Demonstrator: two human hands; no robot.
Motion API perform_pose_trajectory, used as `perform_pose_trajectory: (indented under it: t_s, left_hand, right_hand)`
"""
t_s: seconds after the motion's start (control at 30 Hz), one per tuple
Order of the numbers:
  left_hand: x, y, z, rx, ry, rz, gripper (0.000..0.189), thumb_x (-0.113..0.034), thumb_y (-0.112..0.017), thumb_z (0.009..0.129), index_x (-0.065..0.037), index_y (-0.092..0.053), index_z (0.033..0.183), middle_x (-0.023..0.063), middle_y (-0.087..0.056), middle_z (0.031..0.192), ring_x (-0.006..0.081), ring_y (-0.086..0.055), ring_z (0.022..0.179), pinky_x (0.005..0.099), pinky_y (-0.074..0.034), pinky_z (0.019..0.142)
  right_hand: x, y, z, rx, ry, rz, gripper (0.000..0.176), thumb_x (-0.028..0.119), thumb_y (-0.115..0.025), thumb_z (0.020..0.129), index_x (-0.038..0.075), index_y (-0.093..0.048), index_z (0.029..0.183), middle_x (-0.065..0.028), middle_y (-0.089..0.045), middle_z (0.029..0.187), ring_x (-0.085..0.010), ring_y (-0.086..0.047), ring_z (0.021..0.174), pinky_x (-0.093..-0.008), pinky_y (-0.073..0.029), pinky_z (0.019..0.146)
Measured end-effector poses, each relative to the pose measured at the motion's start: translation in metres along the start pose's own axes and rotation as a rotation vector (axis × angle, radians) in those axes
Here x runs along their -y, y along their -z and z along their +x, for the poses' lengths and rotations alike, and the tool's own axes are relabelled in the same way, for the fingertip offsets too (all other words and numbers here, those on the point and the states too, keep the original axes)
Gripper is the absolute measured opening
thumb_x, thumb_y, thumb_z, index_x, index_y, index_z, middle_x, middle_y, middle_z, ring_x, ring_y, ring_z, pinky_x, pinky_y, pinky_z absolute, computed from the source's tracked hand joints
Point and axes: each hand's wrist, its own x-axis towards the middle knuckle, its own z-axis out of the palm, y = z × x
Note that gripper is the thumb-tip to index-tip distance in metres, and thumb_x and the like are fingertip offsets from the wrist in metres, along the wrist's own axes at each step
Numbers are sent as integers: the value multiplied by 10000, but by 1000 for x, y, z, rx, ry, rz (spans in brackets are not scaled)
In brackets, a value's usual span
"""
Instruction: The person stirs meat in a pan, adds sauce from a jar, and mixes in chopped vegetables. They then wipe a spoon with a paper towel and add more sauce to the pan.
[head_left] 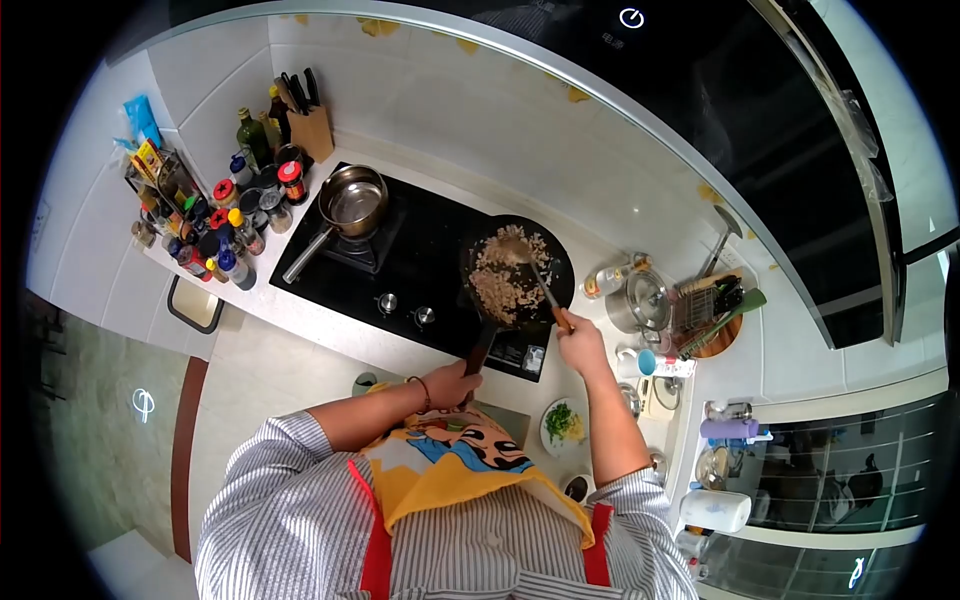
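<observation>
A black frying pan (556, 262) sits on the right burner with browned minced meat (500, 290) spread across its bottom. My left hand (450, 384) is closed around the pan's handle (481, 350). In my right hand (582, 342) is the wooden grip of a spatula (544, 287), whose metal head lies among the meat near the pan's middle. To the right of the pan stand a bottle (604, 281) and a steel pot with a glass lid (646, 300). Below my right wrist, a white plate (549, 432) holds chopped greens and a pale yellow chopped ingredient.
A steel saucepan (353, 200) stands on the left burner of the black cooktop (420, 240), its handle jutting toward the front left. Sauce bottles and jars (240, 225) crowd the left corner beside a knife block (312, 133). The range hood (640, 90) hangs overhead. A utensil rack (700, 305) is at right.
</observation>
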Motion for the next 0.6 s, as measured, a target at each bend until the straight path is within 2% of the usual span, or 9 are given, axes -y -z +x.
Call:
perform_pose_trajectory:
  t_s: [0.07, 0.13, 0.17, 0.3, 0.4, 0.43, 0.47, 0.53, 0.6]
  left_hand:
    - [-4, 2, -6, -28, -14, 71, 368, -338, -508, 1045, 13, -555, 1144, 107, -695, 899, 209, -676, 759, 344, -542, 699]
    - [-31, 5, -19, 30, 124, -128, 370, -343, -502, 1047, 9, -559, 1147, 107, -698, 899, 212, -676, 777, 344, -539, 713]
    - [-28, 3, -17, 30, 123, -131, 370, -343, -502, 1047, 9, -559, 1147, 107, -698, 899, 212, -676, 777, 344, -539, 713]
    - [21, -1, 12, -19, 32, 47, 367, -343, -508, 1048, 7, -563, 1144, 100, -694, 891, 203, -668, 782, 336, -530, 726]
    - [32, -2, 16, -35, -30, 103, 362, -339, -517, 1046, 8, -564, 1139, 95, -691, 886, 195, -665, 779, 333, -529, 725]
    - [30, -2, 18, -38, -43, 87, 358, -335, -523, 1045, 9, -564, 1137, 93, -690, 884, 191, -663, 777, 333, -530, 722]
    - [24, 0, 15, -38, -42, 89, 358, -335, -523, 1045, 9, -564, 1137, 93, -690, 884, 191, -663, 777, 333, -530, 722]
    - [1, 3, 0, 4, 3, -42, 353, -326, -533, 1044, 11, -561, 1145, 95, -690, 889, 188, -663, 786, 332, -533, 720]
    - [-12, 3, -10, 22, 43, -101, 351, -322, -535, 1044, 11, -557, 1152, 97, -687, 890, 188, -662, 784, 332, -535, 716]
  right_hand:
    - [2, 13, -13, 78, -28, -18, 426, 164, -660, 886, 129, -676, 1310, -253, -702, 1115, -413, -669, 1070, -414, -536, 935]
    - [4, 48, -25, 191, 35, -47, 414, 166, -665, 883, 123, -688, 1294, -245, -704, 1123, -408, -673, 1069, -413, -535, 941]
    - [17, 69, -33, 200, -30, -88, 396, 160, -663, 883, 137, -702, 1276, -249, -704, 1122, -395, -680, 1062, -405, -537, 938]
    - [-9, 64, -10, 44, -41, -93, 402, 194, -660, 906, 135, -690, 1302, -225, -714, 1160, -378, -690, 1067, -391, -527, 946]
    - [-13, 22, 14, 59, -81, 24, 412, 175, -650, 886, 107, -688, 1291, -257, -701, 1121, -393, -688, 1051, -402, -544, 931]
    - [-22, 5, 12, 6, 55, -2, 415, 171, -653, 882, 150, -693, 1295, -252, -702, 1110, -396, -691, 1022, -406, -545, 911]
    - [-15, 8, 4, 6, 54, 0, 415, 171, -653, 882, 150, -693, 1295, -252, -702, 1110, -396, -691, 1022, -406, -545, 911]
    - [16, 32, -20, 192, 16, -57, 418, 158, -650, 881, 167, -692, 1298, -244, -706, 1096, -405, -685, 1004, -413, -544, 906]
    - [24, 71, -39, 190, 100, -124, 432, 138, -651, 875, 158, -686, 1305, -237, -709, 1093, -409, -678, 1012, -426, -548, 915]
